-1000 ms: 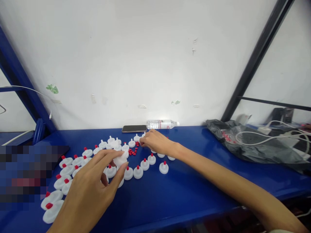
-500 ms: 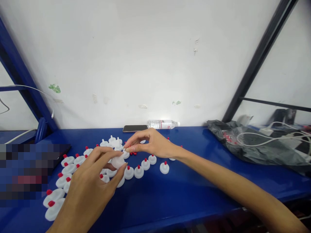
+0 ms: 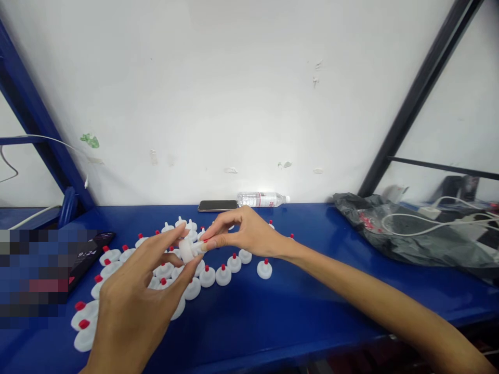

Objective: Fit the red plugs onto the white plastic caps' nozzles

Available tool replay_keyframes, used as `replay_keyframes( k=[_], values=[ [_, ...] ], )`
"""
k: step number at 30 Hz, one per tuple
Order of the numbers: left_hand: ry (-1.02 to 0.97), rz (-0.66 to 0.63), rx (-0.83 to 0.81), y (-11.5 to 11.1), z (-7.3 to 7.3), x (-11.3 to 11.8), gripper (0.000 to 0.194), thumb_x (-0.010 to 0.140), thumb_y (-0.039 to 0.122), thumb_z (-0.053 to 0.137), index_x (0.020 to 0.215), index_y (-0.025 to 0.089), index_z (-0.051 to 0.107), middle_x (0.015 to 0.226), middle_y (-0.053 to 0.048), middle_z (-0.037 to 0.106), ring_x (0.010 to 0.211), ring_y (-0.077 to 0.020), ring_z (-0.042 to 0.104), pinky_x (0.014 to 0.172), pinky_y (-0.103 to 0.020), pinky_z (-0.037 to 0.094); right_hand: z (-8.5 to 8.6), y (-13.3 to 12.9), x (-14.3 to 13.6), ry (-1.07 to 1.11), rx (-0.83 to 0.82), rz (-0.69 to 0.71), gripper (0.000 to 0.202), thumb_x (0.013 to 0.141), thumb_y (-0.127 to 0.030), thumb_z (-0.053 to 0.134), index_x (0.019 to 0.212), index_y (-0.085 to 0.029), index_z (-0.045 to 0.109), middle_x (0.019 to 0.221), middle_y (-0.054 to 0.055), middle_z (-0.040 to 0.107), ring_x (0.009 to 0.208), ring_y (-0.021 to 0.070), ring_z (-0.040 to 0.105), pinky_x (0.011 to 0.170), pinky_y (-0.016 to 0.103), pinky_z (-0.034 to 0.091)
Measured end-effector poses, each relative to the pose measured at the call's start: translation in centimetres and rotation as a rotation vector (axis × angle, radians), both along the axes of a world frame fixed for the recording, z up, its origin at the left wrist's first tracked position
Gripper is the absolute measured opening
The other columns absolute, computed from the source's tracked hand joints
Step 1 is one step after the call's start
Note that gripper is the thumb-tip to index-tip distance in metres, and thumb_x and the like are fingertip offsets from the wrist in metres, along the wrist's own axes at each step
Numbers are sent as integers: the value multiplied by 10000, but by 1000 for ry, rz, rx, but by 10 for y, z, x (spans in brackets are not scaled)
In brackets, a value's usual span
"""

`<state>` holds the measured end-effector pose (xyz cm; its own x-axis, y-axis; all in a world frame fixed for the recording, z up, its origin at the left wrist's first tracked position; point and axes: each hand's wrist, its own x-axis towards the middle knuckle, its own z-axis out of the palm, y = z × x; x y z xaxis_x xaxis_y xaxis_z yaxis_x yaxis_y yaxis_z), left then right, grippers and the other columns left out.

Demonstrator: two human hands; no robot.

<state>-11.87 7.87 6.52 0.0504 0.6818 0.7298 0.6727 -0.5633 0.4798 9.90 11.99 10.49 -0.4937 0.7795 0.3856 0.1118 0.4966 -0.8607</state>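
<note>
My left hand point(image 3: 136, 306) holds a white plastic cap point(image 3: 187, 251) between thumb and fingers, lifted a little above the blue table point(image 3: 273, 311). My right hand point(image 3: 245, 234) meets it from the right, thumb and forefinger pinched at the cap's spout; a small red tip seems to be between them, mostly hidden. Below and around the hands lie several white caps with red tips point(image 3: 224, 275) in rows, and several white caps without tips point(image 3: 187, 226) behind. A few loose red tips are mostly hidden behind the fingers.
A phone point(image 3: 216, 205) and a lying water bottle point(image 3: 263, 199) rest by the white wall. A black plastic bag point(image 3: 409, 234) with white cables sits at right. Another phone with a lit screen point(image 3: 88, 254) lies at left beside a blurred patch.
My right hand left the pile of red tips and came back to the white cap. My left hand raised the cap off the table toward it.
</note>
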Motion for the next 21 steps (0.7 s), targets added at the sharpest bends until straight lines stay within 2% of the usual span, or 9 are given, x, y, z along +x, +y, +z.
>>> replay_keyframes(
  k=[4, 7, 11, 17, 19, 21],
  values=[
    [48, 31, -48, 0, 3, 0, 424, 917, 601, 615, 1197, 300, 719, 786, 47, 750, 611, -147, 698, 618, -261, 518, 0, 1, 1, 35, -41, 44, 233, 815, -390, 840, 914, -187, 787, 862, 37, 766, 756, 152, 682, 693, 288, 531],
    [72, 50, -81, 0, 5, 2, 444, 929, 621, 569, 1172, 286, 730, 718, 49, 749, 592, -160, 716, 545, -260, 490, 2, 0, 1, -50, 78, 10, 226, 897, -408, 766, 923, -184, 758, 847, 22, 747, 736, 135, 660, 653, 255, 482],
    [91, 60, -36, 0, 6, 3, 435, 916, 636, 595, 1141, 286, 723, 777, 49, 762, 591, -145, 711, 560, -246, 503, 4, -6, -1, -282, 343, -47, 299, 1048, -368, 568, 864, -175, 704, 741, -17, 671, 649, 98, 575, 620, 234, 385],
    [138, 39, 29, 0, 2, 0, 479, 937, 612, 606, 1303, 307, 658, 1092, 11, 779, 628, -125, 716, 617, -245, 539, 2, -10, -1, -368, 453, -1, 290, 1076, -271, 482, 811, -189, 566, 658, -52, 516, 588, 96, 449, 591, 249, 310],
    [140, 27, -3, -1, 1, -1, 410, 935, 584, 630, 1241, 317, 686, 1062, 22, 788, 643, -131, 730, 623, -239, 548, 2, -10, 0, -341, 476, 15, 329, 1075, -259, 475, 758, -191, 524, 644, -55, 489, 579, 92, 424, 582, 251, 290],
    [132, 26, -20, -3, 1, 0, 363, 926, 567, 653, 1191, 324, 706, 944, 47, 798, 632, -135, 733, 582, -225, 537, 1, -11, 0, -303, 489, 21, 352, 1069, -233, 479, 720, -191, 483, 630, -59, 466, 572, 86, 402, 578, 249, 277]
  ],
)
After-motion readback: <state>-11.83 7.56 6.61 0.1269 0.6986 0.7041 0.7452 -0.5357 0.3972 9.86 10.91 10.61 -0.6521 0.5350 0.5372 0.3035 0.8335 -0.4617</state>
